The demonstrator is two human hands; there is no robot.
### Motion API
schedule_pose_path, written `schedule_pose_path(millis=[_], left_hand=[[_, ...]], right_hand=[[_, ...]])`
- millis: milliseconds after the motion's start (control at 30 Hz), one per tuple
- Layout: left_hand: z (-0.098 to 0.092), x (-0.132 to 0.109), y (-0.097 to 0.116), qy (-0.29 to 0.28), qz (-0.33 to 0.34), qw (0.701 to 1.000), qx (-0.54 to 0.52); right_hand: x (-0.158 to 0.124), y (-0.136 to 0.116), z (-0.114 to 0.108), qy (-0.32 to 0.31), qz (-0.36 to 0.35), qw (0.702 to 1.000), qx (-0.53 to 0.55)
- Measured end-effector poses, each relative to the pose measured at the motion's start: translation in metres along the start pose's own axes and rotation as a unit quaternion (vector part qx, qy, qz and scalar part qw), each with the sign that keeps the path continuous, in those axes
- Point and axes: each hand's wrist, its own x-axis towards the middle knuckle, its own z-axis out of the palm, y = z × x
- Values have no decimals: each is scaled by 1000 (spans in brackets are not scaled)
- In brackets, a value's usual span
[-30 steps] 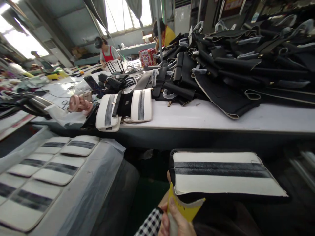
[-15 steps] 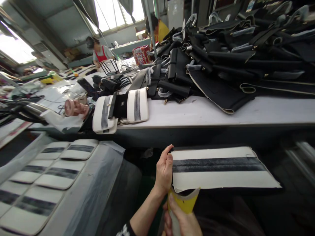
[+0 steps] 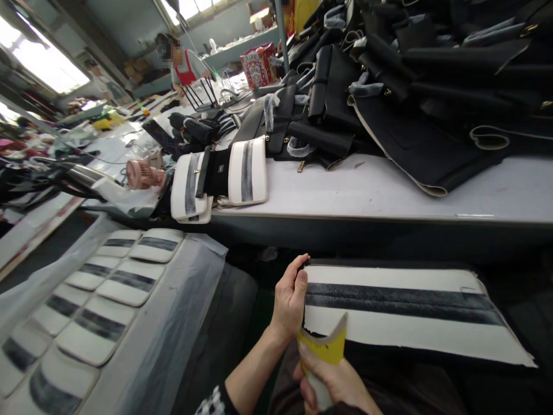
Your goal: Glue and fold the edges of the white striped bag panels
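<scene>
My left hand grips the left edge of a long white panel, its thumb lying on top. A dark, smudged stripe runs along the middle of this panel, and black material shows under its edges. Below it, my right hand is wrapped around a yellow scraper-like tool with a curved, pale upper edge and a light handle. The tool's upper edge is close to the panel's near left corner; whether they touch, I cannot tell.
At left, several white flaps with dark stripes lie in rows on a plastic-covered surface. A striped white-and-black bag piece and a pink fan are on the white table. Black bags are piled behind. A person in a red apron stands farther back.
The camera view has shifted. The striped panel now extends farther right and slopes down more at its right end. Both hands keep their holds, with the tool still by the panel's near left corner.
</scene>
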Motion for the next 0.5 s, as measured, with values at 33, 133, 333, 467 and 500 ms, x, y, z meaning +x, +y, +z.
schedule_pose_path(millis=[33, 133, 333, 467, 500], left_hand=[[0, 0, 1, 0, -2, 1000, 2], [2, 2, 3, 5, -5, 1000, 14], [9, 5, 11, 45, 9, 993, 111], [15, 4, 17, 81, 114, 952, 272], [17, 4, 19, 83, 146, 935, 311]], right_hand=[[-1, -3, 1, 14, 15, 1000, 7], [-1, -9, 2, 24, 29, 999, 29], [3, -6, -1, 68, 63, 996, 15], [4, -6, -6, 83, 71, 994, -27], [3, -6, -8, 74, 65, 995, -29]])
